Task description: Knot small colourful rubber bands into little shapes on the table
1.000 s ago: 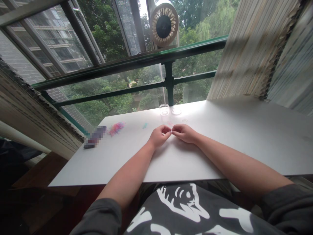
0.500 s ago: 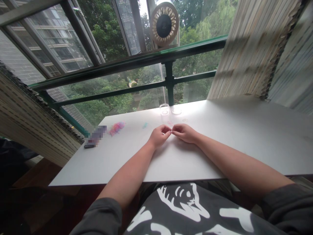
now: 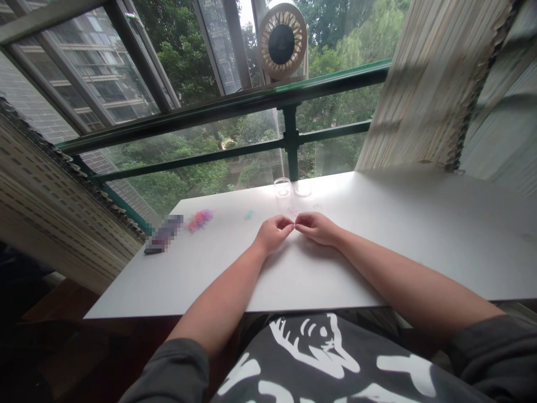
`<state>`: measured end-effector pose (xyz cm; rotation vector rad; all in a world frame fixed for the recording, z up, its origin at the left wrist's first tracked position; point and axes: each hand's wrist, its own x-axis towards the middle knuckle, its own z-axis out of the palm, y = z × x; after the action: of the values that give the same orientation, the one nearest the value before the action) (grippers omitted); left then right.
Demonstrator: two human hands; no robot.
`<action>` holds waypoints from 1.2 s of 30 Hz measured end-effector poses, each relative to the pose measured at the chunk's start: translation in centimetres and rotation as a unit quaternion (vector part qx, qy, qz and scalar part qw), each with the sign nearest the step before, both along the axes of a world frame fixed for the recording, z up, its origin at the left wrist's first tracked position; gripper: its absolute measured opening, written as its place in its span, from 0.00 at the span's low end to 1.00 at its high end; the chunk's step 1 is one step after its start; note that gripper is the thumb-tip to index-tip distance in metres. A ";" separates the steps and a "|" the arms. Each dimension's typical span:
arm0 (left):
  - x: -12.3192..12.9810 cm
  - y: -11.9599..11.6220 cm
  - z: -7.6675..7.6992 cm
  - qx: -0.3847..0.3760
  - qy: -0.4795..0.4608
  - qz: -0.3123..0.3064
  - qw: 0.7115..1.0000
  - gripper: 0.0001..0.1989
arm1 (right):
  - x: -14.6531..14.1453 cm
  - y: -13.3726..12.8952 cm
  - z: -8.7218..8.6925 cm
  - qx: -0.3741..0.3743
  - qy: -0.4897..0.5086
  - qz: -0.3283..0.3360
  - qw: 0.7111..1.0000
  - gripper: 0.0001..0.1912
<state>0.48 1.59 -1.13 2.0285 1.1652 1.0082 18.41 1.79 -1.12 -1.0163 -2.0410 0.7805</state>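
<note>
My left hand [image 3: 273, 232] and my right hand [image 3: 316, 228] meet fingertip to fingertip just above the white table [image 3: 201, 280]. Both are closed in a pinch, and whatever is between the fingers is too small to make out. Right behind the fingertips lie a few small pink pieces [image 3: 292, 211]. A pale, ring-like bit [image 3: 318, 206] rests beyond my right hand. Off to the left are a small teal cluster [image 3: 249, 215] and a loose heap of pink, red and purple little pieces [image 3: 200, 220].
A clear round container [image 3: 282, 188] and a clear lid-like disc [image 3: 303, 190] stand at the table's back edge. A pixelated dark object [image 3: 164, 234] lies at the left edge. A round fan [image 3: 282, 42] sits above the green railing [image 3: 235, 115]; a striped curtain [image 3: 419, 95] hangs at right.
</note>
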 end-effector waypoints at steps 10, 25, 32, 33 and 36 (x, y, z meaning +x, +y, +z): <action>-0.1 0.1 -0.2 -0.002 0.000 -0.003 1.000 0.11 | 0.0 0.0 0.0 0.001 0.001 -0.002 1.000 0.12; 0.0 -0.1 0.1 0.004 0.002 -0.005 1.000 0.10 | 0.0 0.0 0.0 0.002 0.003 -0.004 1.000 0.12; 0.1 -0.3 0.2 0.016 0.002 0.004 1.000 0.10 | 0.0 0.0 0.0 -0.002 0.000 -0.004 1.000 0.12; 0.1 -0.3 0.2 0.017 0.002 0.005 1.000 0.10 | 0.0 0.0 0.0 0.000 -0.001 -0.005 1.000 0.12; 0.0 -0.3 0.3 0.016 0.001 0.005 1.000 0.10 | 0.0 -0.1 -0.1 0.000 -0.004 -0.012 1.000 0.13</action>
<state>0.52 1.30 -0.88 2.0500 1.1695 1.0356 18.45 1.72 -1.17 -1.0446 -2.0321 0.7651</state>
